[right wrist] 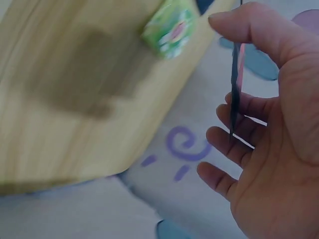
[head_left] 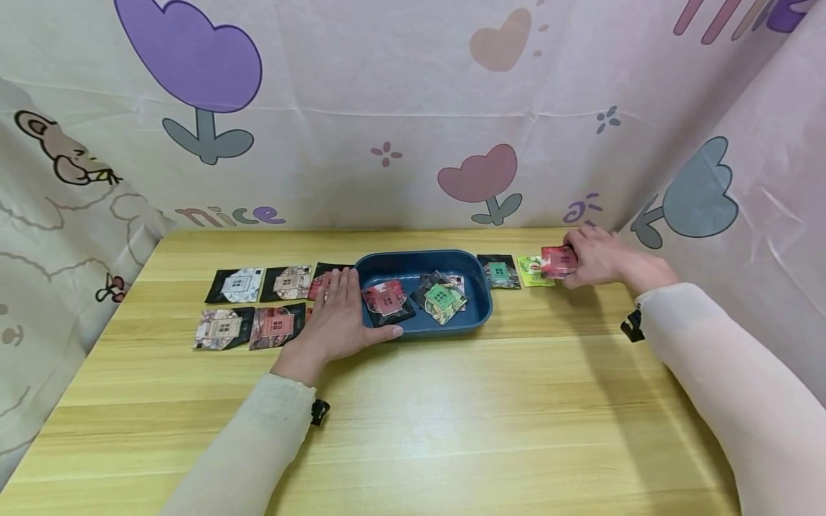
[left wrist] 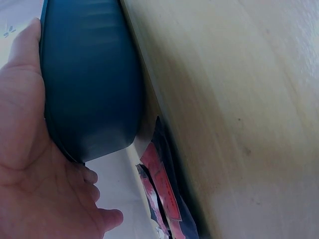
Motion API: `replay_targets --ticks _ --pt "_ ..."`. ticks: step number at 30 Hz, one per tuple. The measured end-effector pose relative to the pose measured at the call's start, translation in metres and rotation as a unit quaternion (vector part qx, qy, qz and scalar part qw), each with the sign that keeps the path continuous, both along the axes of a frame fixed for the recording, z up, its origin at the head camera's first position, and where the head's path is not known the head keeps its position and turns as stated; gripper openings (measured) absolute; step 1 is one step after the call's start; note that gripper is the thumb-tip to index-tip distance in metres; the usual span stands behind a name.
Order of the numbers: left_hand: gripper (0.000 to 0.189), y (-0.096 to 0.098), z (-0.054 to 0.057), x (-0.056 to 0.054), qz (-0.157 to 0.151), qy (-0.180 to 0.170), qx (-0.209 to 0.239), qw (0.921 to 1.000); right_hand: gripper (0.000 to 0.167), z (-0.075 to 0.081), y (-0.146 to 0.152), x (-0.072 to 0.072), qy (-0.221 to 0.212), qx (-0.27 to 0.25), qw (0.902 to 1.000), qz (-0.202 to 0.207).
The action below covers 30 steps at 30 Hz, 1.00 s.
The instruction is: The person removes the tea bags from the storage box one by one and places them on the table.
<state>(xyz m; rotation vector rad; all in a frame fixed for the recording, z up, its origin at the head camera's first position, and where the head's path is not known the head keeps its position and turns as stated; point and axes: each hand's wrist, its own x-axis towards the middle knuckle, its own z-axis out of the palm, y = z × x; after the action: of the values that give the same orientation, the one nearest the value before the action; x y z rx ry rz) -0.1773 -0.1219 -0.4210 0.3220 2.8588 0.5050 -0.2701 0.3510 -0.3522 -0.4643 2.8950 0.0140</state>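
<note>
A dark blue oval tray (head_left: 477, 315) stands mid-table with a red-labelled tea bag packet (head_left: 388, 301) and a green-labelled one (head_left: 441, 297) inside, another partly hidden beneath. My left hand (head_left: 332, 322) rests against the tray's left end, fingers straight, thumb along its near side; the left wrist view shows the palm beside the tray wall (left wrist: 94, 79). At the far right my right hand (head_left: 596, 256) pinches a red tea bag packet (head_left: 558, 262), which appears edge-on between thumb and fingers in the right wrist view. It overlaps a yellow-green tea bag packet (head_left: 532, 272) in the head view.
A dark tea bag packet with a green label (head_left: 499, 271) lies right of the tray. Left of it, several packets form two rows, including a white-and-black one (head_left: 235, 285) and a red-labelled one (head_left: 277, 325); my left hand partly covers some. Patterned cloth (head_left: 361, 143) hangs behind the table.
</note>
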Motion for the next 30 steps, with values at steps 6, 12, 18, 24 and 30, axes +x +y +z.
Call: replay_targets --ticks 6,12,18,24,30 --pt "0.142 0.0 -0.001 -0.001 0.001 -0.002 0.005 1.0 0.087 -0.01 0.019 -0.007 -0.018 0.052 0.9982 -0.023" --pt "0.142 0.0 -0.001 -0.001 0.002 -0.004 0.004 1.0 0.091 -0.016 0.023 -0.013 -0.033 0.091 0.9948 -0.031" --pt "0.144 0.001 -0.001 0.0 0.002 -0.005 -0.001 1.0 0.086 -0.026 0.025 -0.017 -0.024 0.091 0.9953 -0.022" --pt "0.144 0.002 -0.002 -0.001 0.0 -0.005 -0.003 1.0 0.086 -0.035 0.026 -0.017 -0.024 0.083 0.9959 -0.025" --pt "0.144 0.002 -0.002 -0.001 0.003 -0.003 -0.005 1.0 0.087 -0.04 0.028 -0.02 -0.023 0.078 0.9962 -0.031"
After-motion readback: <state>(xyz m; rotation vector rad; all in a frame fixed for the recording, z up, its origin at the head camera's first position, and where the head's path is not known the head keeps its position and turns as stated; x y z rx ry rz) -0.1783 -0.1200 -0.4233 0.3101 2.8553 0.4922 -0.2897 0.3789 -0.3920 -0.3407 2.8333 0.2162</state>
